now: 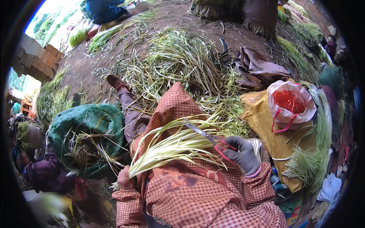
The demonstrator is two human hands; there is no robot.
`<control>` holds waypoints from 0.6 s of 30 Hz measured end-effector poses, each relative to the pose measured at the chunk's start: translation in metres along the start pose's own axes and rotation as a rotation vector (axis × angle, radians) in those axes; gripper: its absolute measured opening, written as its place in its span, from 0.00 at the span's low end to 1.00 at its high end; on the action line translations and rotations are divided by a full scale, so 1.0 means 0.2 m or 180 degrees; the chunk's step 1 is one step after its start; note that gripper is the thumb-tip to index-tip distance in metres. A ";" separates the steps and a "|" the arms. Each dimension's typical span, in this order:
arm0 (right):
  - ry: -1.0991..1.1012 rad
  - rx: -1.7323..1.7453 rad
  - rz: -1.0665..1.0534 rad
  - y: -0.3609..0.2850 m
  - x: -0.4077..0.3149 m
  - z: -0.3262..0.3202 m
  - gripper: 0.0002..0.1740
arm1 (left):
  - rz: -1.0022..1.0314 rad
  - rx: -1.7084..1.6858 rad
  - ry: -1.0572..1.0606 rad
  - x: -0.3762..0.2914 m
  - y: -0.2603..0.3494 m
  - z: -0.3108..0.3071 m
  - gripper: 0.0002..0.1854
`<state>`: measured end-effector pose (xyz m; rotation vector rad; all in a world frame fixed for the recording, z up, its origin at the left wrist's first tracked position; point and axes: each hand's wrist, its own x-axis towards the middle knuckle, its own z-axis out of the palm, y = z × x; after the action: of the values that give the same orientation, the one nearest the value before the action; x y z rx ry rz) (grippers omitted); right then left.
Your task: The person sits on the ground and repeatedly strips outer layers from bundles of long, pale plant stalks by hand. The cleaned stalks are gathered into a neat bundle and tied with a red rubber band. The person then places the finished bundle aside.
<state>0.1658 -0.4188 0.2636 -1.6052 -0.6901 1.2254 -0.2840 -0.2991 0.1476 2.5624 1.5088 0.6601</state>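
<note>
My left hand (124, 178), ungloved, is closed around one end of a bunch of long pale-green stalks (165, 148), which fans out across my lap over a red checked garment (188, 196). In my right hand (243, 155), which wears a grey glove with a pink cuff edge, is a pair of scissors (212, 138) with red handles. Its blades are parted and point up and left, over the upper part of the bunch. Whether they touch the stalks I cannot tell.
A green mesh sack (85, 114) with dry stalks stands at left. Loose stalks (182, 57) are heaped ahead. At right, a white bag (308, 105) of red plastic strips sits on a yellow sack (262, 122), beside more stalks (310, 162). People sit at left (48, 173) and upper left (104, 10).
</note>
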 end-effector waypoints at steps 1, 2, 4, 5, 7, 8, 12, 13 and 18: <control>-0.0012 0.0041 -0.0036 0.00 0.02 0.01 0.20 | 0.0017 0.0036 0.0012 -0.01 -0.01 0.00 0.14; -0.0087 0.0075 -0.0060 -0.01 0.04 0.03 0.21 | 0.0032 0.0073 0.0024 -0.02 -0.02 0.01 0.14; -0.0140 -0.0205 -0.0092 -0.03 0.07 0.05 0.22 | 0.0064 0.0058 0.0145 0.01 0.00 0.00 0.13; -0.0168 -0.0347 -0.0110 -0.05 0.09 0.07 0.23 | 0.0034 0.0056 0.0118 0.02 0.01 0.00 0.13; -0.0241 -0.0622 -0.0246 -0.08 0.11 0.10 0.25 | -0.0018 0.0044 0.0049 0.03 0.01 0.00 0.13; -0.0277 -0.0744 -0.0316 -0.10 0.12 0.12 0.25 | 0.0008 0.0026 0.0096 0.03 0.01 0.00 0.13; -0.0518 -0.0844 -0.0138 -0.19 0.12 0.20 0.24 | 0.0130 0.0008 0.0320 0.05 0.01 0.00 0.12; -0.0565 -0.0839 -0.0004 -0.19 0.13 0.22 0.24 | 0.0094 -0.0013 0.0248 0.04 -0.01 0.00 0.13; -0.0977 -0.0555 0.0117 -0.12 0.18 0.21 0.22 | 0.0072 0.0011 0.0223 0.06 0.01 -0.02 0.14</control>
<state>0.1417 -0.3651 0.2713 -1.5906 -0.9872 1.4906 -0.2793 -0.2903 0.1554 2.5884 1.5047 0.7584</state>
